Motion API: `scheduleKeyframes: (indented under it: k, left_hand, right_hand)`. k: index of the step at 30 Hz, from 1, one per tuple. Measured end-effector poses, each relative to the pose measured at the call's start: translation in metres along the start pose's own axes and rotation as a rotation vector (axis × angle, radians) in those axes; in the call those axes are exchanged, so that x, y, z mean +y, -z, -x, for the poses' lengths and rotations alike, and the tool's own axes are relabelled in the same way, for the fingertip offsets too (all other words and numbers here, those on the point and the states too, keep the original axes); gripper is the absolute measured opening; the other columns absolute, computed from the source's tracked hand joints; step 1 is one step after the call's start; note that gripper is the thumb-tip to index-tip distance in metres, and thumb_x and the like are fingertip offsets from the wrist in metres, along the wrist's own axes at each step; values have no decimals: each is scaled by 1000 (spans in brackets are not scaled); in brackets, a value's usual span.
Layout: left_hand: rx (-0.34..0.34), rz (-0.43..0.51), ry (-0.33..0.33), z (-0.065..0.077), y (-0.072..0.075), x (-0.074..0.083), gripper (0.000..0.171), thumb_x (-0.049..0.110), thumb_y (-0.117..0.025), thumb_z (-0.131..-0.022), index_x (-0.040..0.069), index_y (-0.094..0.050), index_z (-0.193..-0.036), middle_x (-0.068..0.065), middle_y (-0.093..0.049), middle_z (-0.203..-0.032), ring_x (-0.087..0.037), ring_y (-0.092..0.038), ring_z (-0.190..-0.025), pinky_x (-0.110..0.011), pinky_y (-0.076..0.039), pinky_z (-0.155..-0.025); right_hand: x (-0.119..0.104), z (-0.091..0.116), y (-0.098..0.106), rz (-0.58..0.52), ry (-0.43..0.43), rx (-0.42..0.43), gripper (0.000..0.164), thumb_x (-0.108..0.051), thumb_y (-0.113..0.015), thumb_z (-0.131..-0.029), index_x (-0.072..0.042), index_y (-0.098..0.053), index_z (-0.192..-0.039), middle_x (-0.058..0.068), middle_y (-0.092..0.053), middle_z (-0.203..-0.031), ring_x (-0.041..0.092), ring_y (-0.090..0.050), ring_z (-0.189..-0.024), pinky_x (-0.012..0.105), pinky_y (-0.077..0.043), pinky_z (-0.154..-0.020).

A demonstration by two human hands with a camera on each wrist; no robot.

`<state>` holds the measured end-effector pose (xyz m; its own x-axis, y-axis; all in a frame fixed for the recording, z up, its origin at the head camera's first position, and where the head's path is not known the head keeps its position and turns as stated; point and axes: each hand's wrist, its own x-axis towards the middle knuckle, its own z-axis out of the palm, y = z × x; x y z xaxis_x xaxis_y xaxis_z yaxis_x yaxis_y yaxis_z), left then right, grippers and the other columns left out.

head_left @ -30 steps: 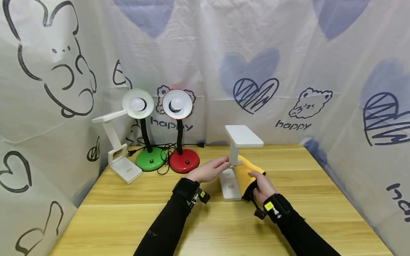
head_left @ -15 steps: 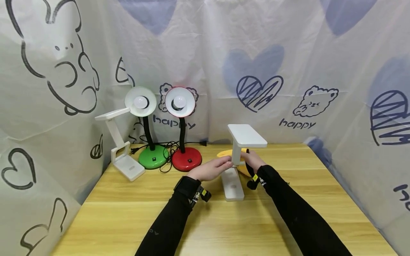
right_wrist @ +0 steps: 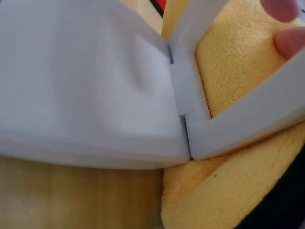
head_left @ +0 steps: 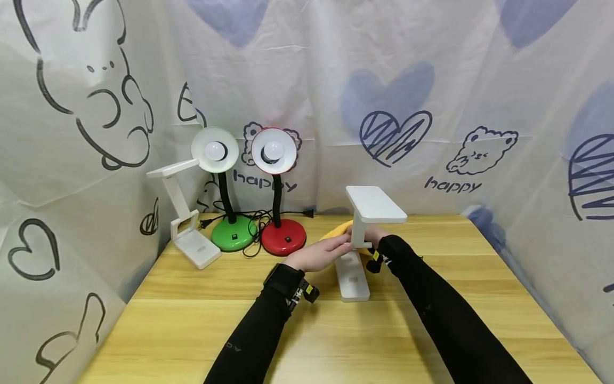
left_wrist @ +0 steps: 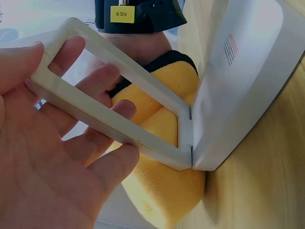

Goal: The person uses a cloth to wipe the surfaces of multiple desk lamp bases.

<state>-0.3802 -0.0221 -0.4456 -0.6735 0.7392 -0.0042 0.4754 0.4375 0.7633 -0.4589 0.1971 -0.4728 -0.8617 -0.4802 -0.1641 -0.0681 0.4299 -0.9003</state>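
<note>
A white folding desk lamp point(head_left: 355, 280) stands upright on the wooden table, its flat head raised. My left hand point(head_left: 318, 256) grips the lamp's hinged stem frame point(left_wrist: 109, 121), thumb on the near side and fingers curled through and behind. A plush yellow cloth point(left_wrist: 164, 195) with black edging lies behind that frame, against the back of the base. My right hand point(head_left: 375, 234) reaches around the lamp's far side and holds the cloth there; the cloth and lamp hide most of its fingers. Yellow fabric point(right_wrist: 238, 57) also shows through the frame opening in the right wrist view.
At the back left stand a green-based lamp point(head_left: 234, 234), a red-based lamp point(head_left: 284, 238) and another white folding lamp point(head_left: 196, 249). Black cables point(head_left: 259, 226) tangle around the coloured bases. A printed curtain point(head_left: 326, 90) closes off the back and sides of the table point(head_left: 297, 341).
My right hand has taken the cloth from the lamp's right side to behind its stem. The left hand has kept its grip, and the lamp stands in place.
</note>
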Motion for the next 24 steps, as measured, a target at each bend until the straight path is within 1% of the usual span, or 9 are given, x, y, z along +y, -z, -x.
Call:
scheduleKeyframes:
  k: [3, 6, 10, 14, 17, 18, 20, 22, 24]
  left_hand:
    - [0, -24, -1, 0, 0, -1, 51, 55, -32, -107, 35, -37, -154, 6, -39, -161, -15, -37, -149, -44, -35, -122]
    - [2, -45, -20, -1, 1, -2, 50, 53, -30, -108, 34, -37, -154, 6, -42, -159, -14, -39, -148, -43, -35, -122]
    - [5, -59, -37, -3, 1, -2, 50, 52, -30, -109, 33, -37, -154, 6, -47, -155, -13, -40, -147, -41, -36, -121]
    - [2, -66, -13, -3, 0, -2, 53, 55, -29, -108, 35, -35, -156, 7, -43, -159, -14, -38, -150, -42, -35, -122]
    - [6, -59, -12, -3, -1, -2, 53, 55, -29, -108, 34, -36, -155, 6, -43, -159, -14, -38, -149, -42, -34, -122]
    - [8, -58, -16, -4, -1, -2, 52, 55, -29, -108, 34, -37, -155, 6, -44, -158, -14, -39, -149, -42, -35, -122]
    - [11, -55, -25, -4, -1, -3, 52, 54, -29, -108, 33, -38, -154, 6, -45, -157, -14, -40, -148, -42, -36, -121]
    - [8, -48, -35, -4, 0, -2, 50, 53, -29, -109, 32, -39, -153, 6, -47, -156, -14, -41, -147, -42, -36, -121]
    - [3, -48, -35, -3, 0, -1, 50, 52, -29, -109, 32, -39, -153, 7, -47, -156, -14, -42, -146, -42, -36, -121]
  right_hand:
    - [-2, 2, 3, 60, -2, -39, 18, -12, -54, -93, -14, -61, -76, -7, -55, -75, 12, -49, -74, 24, -42, -72]
    - [-2, 11, 12, 130, -61, 13, 20, -26, -55, -94, -9, -62, -88, -4, -54, -83, 13, -49, -77, 24, -41, -74]
    - [1, 25, 28, 199, -112, 116, 44, -42, -51, -97, -2, -57, -116, 6, -54, -98, 17, -47, -77, 24, -40, -70]
    - [0, 32, 42, 260, -99, 113, 60, -42, -51, -101, 0, -45, -142, 22, -54, -131, 26, -55, -104, 33, -47, -90]
    - [-1, 33, 52, 340, -7, 122, 62, -40, -52, -101, 2, -44, -145, 25, -47, -146, 34, -47, -128, 43, -39, -108]
    - [1, 31, 56, 368, 43, 138, 61, -40, -52, -100, 4, -46, -142, 27, -48, -144, 36, -47, -128, 45, -39, -110]
    - [12, 22, 61, 337, 150, 162, 57, -42, -56, -97, 1, -54, -134, 23, -56, -133, 33, -52, -120, 42, -42, -106]
    - [10, 19, 55, 309, 152, 191, 51, -42, -59, -95, 0, -59, -123, 19, -61, -120, 30, -54, -109, 38, -45, -99]
    - [4, 14, 43, 390, 142, 155, 37, -39, -59, -94, -4, -63, -106, 9, -63, -98, 21, -56, -92, 30, -46, -86]
